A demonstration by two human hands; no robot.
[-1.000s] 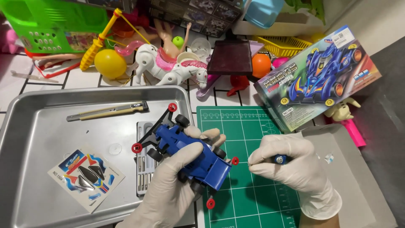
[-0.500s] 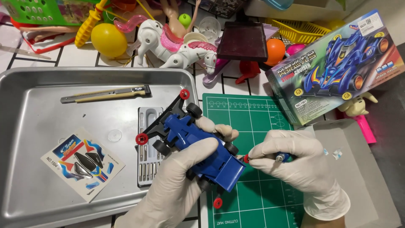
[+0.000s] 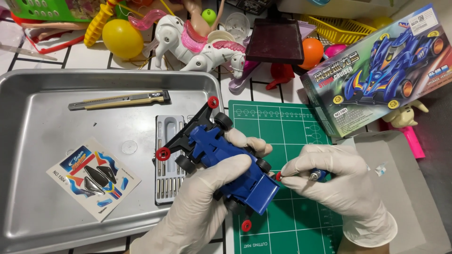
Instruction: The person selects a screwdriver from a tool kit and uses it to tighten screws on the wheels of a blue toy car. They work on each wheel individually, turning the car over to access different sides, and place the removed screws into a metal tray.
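Note:
My left hand, in a white glove, grips a blue toy race car with black wheels and small red rollers, held tilted over the edge of a green cutting mat. My right hand, also gloved, holds a small screwdriver with a blue handle. Its tip points at a red roller on the car's right side.
A metal tray at left holds a utility knife, a sticker sheet and a grey parts frame. The car's box lies at right. A toy horse, yellow ball and other toys crowd the back.
The view has moved in closer. My left hand has turned the car slightly, and my right hand has brought the screwdriver up against the car's right side.

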